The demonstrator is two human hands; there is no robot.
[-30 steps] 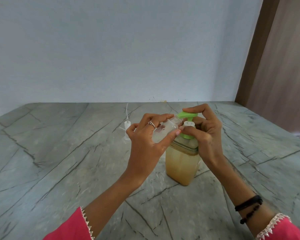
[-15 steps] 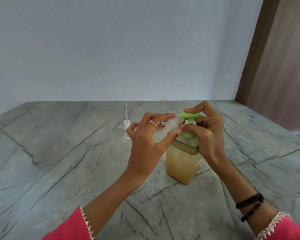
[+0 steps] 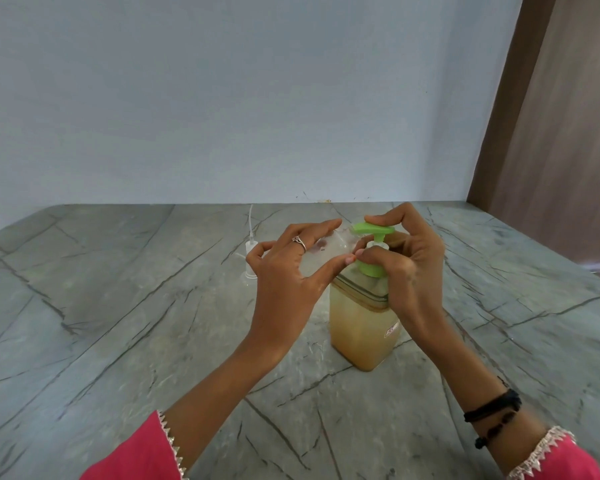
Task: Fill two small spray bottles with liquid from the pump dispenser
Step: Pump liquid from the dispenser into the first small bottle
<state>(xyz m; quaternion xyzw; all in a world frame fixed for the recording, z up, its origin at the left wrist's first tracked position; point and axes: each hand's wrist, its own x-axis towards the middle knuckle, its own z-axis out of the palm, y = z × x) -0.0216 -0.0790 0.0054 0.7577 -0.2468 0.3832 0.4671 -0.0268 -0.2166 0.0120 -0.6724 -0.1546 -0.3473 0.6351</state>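
A clear pump dispenser [image 3: 361, 327] of tan liquid with a green pump head [image 3: 373, 229] stands on the stone table. My left hand [image 3: 288, 282] grips a small clear spray bottle [image 3: 326, 252], tilted with its mouth at the pump's nozzle. My right hand [image 3: 409, 268] wraps the dispenser's green neck, its index finger lying on top of the pump head. A white sprayer top with a dip tube [image 3: 250, 249] stands on the table behind my left hand. My left palm hides most of the small bottle.
The grey veined stone table [image 3: 118, 323] meets a pale wall at the back. A brown door or panel [image 3: 551, 133] rises at the right.
The pump head has risen from its pressed-down position, and my right index finger rose with it. My left hand keeps the small bottle at the nozzle.
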